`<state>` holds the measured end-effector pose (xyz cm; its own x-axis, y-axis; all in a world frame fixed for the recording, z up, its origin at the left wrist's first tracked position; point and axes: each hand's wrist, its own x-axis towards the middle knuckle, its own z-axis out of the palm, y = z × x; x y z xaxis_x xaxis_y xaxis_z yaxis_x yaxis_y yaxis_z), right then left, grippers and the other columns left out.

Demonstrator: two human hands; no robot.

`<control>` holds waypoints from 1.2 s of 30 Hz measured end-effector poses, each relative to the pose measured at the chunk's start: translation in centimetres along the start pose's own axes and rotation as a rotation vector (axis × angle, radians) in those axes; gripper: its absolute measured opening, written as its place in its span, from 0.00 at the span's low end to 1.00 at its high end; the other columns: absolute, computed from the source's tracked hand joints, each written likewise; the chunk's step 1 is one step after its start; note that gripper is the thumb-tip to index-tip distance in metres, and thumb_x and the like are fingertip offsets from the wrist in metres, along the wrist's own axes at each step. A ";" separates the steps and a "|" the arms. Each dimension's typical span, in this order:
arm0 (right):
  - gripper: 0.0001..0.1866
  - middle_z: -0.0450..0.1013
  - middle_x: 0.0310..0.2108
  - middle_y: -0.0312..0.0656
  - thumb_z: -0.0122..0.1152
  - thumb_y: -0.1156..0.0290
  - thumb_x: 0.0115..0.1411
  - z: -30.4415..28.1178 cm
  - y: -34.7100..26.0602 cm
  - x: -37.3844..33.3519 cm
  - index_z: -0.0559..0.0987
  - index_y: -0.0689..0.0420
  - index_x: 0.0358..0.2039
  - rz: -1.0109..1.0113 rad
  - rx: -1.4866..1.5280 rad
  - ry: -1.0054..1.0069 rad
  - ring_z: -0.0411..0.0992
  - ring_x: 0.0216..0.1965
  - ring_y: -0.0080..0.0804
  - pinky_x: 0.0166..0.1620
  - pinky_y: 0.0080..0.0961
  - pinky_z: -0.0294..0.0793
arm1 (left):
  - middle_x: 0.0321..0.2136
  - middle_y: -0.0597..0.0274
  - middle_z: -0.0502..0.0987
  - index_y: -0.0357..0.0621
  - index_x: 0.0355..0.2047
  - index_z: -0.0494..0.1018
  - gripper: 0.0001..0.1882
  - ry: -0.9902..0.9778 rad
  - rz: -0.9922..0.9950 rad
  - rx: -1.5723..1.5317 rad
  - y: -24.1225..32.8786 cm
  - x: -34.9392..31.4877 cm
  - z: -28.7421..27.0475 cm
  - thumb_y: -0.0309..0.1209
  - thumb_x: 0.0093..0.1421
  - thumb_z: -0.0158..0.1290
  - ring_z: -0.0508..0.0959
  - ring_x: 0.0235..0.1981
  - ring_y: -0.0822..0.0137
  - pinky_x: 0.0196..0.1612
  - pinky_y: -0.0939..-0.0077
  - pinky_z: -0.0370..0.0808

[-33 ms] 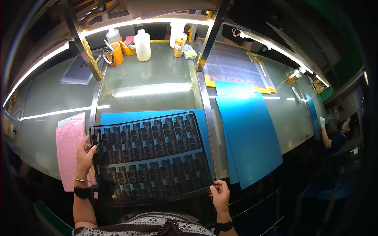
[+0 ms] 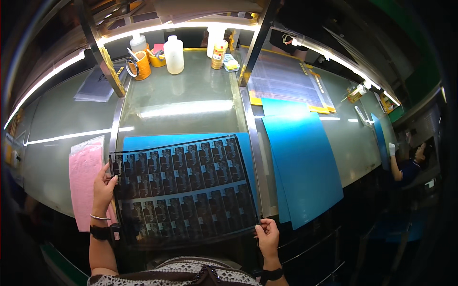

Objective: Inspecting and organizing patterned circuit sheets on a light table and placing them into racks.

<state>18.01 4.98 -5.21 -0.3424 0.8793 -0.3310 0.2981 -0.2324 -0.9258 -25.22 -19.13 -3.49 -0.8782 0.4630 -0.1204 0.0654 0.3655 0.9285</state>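
Observation:
A large dark film sheet (image 2: pixel 183 188) with rows of repeated printed patterns is held up in front of me, its near side tilted toward my body. My left hand (image 2: pixel 102 188) pinches its left edge near the upper corner, thumb on top. At the lower right corner, the fingers of my right hand (image 2: pixel 268 234) are closed on the same sheet. Behind it, a blue sheet (image 2: pixel 191 136) lies on the greenish tabletop and is mostly covered by the film.
Pink sheets (image 2: pixel 87 186) lie at the left. More blue sheets (image 2: pixel 305 167) are to the right, overhanging the near edge. Bottles (image 2: pixel 173 56) and an orange cup (image 2: pixel 140 66) stand at the back. Metal posts (image 2: pixel 253 52) rise from the table. Another person (image 2: pixel 408 167) is at far right.

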 end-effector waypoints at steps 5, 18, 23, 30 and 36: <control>0.10 0.70 0.26 0.36 0.57 0.80 0.56 0.6 0.2 0.1 0.71 0.62 0.38 -0.001 0.010 -0.007 0.69 0.26 0.18 0.28 0.14 0.71 | 0.21 0.68 0.70 0.37 0.54 0.65 0.24 0.064 0.046 0.033 -0.3 1.5 -0.5 0.20 0.56 0.51 0.70 0.21 0.78 0.25 0.83 0.70; 0.07 0.65 0.21 0.33 0.53 0.79 0.58 -0.1 0.2 0.0 0.68 0.61 0.37 -0.031 -0.074 0.015 0.65 0.20 0.16 0.22 0.12 0.67 | 0.29 0.47 0.77 0.49 0.54 0.67 0.24 0.070 0.224 0.603 1.3 6.1 3.6 0.31 0.55 0.53 0.77 0.33 0.48 0.38 0.58 0.72; 0.07 0.64 0.21 0.33 0.52 0.80 0.58 0.2 -0.1 -0.2 0.68 0.60 0.37 -0.031 -0.079 0.021 0.65 0.20 0.16 0.22 0.12 0.67 | 0.33 0.45 0.77 0.54 0.59 0.61 0.24 -0.008 0.135 0.905 2.0 7.0 4.2 0.34 0.61 0.43 0.76 0.37 0.46 0.39 0.56 0.73; 0.07 0.64 0.24 0.33 0.52 0.79 0.58 0.3 -0.1 -0.2 0.68 0.60 0.37 -0.037 -0.063 0.019 0.65 0.20 0.16 0.22 0.12 0.67 | 0.28 0.50 0.77 0.51 0.60 0.60 0.27 -0.008 0.236 1.088 2.1 7.0 4.7 0.28 0.57 0.44 0.78 0.31 0.50 0.35 0.59 0.74; 0.07 0.65 0.23 0.34 0.53 0.80 0.57 0.1 0.2 0.0 0.70 0.61 0.37 -0.006 -0.088 0.049 0.66 0.22 0.18 0.23 0.13 0.67 | 0.26 0.53 0.76 0.48 0.59 0.61 0.28 0.020 0.298 1.220 2.0 7.3 5.5 0.25 0.55 0.41 0.78 0.25 0.55 0.27 0.62 0.75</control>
<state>18.02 4.86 -5.43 -0.3011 0.9004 -0.3139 0.3741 -0.1913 -0.9074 -28.91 -10.55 -4.44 -0.7605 0.6471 0.0532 0.6475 0.7620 -0.0115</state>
